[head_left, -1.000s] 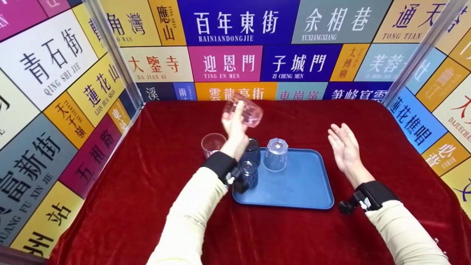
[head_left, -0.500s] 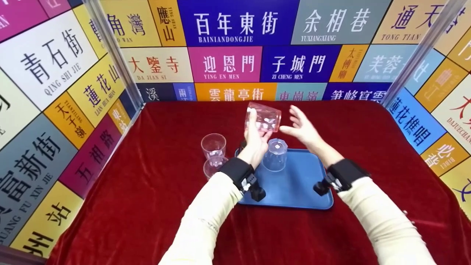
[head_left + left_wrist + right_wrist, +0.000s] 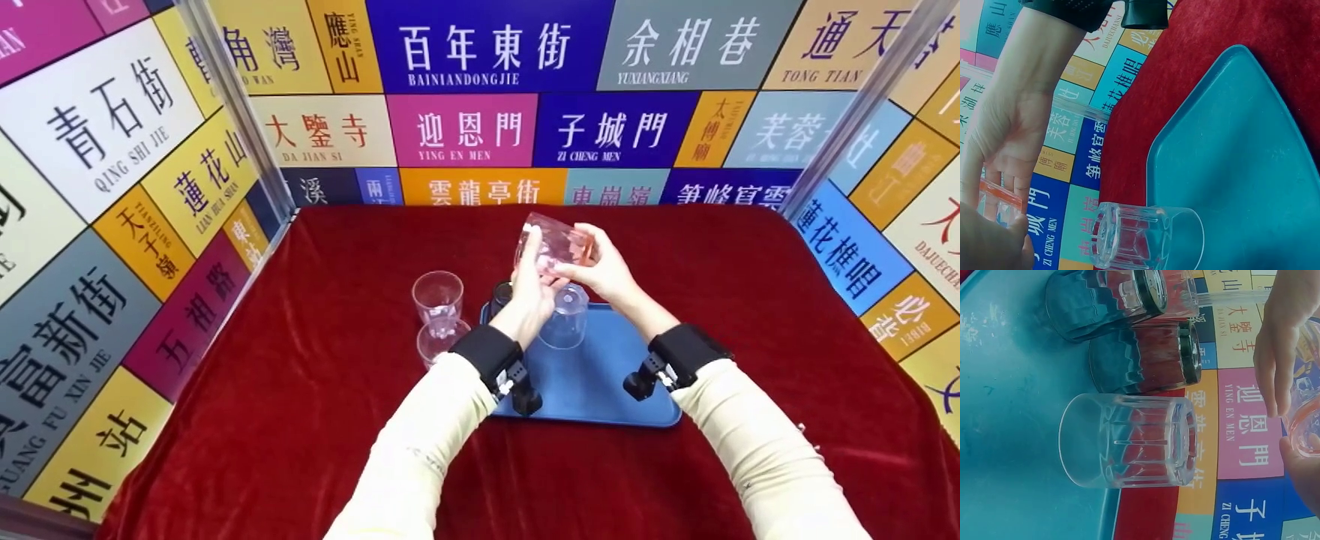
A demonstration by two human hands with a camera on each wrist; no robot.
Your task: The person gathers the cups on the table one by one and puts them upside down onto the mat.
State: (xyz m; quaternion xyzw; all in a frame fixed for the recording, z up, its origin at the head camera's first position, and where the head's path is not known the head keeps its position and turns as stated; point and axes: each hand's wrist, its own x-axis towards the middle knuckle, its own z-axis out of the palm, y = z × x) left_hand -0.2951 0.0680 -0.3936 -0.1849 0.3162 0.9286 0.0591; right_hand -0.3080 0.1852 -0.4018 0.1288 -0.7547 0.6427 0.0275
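Observation:
Above the back of the tray, both hands hold a pink-tinted glass (image 3: 553, 238), lying tilted in the air. My left hand (image 3: 527, 291) grips its left end, thumb along the side. From the right, my right hand (image 3: 609, 271) grips the other end with curled fingers and thumb. Just below the hands, a clear faceted glass (image 3: 1129, 441) stands upside down on the blue tray (image 3: 600, 382). Beside it on the tray are two dark-tinted glasses (image 3: 1143, 357), also upside down; the left hand and forearm mostly hide them in the head view.
Left of the tray, two more glasses stand on the red cloth (image 3: 322, 360), one behind the other: the far glass (image 3: 437, 294) and the near glass (image 3: 435, 341), partly hidden by the left wrist strap. Sign-covered panels (image 3: 465, 127) enclose the table at the back and sides.
The left hand has carried the pink glass rightward to above the tray's back. My right hand has come in from the right and taken hold of the glass's right end.

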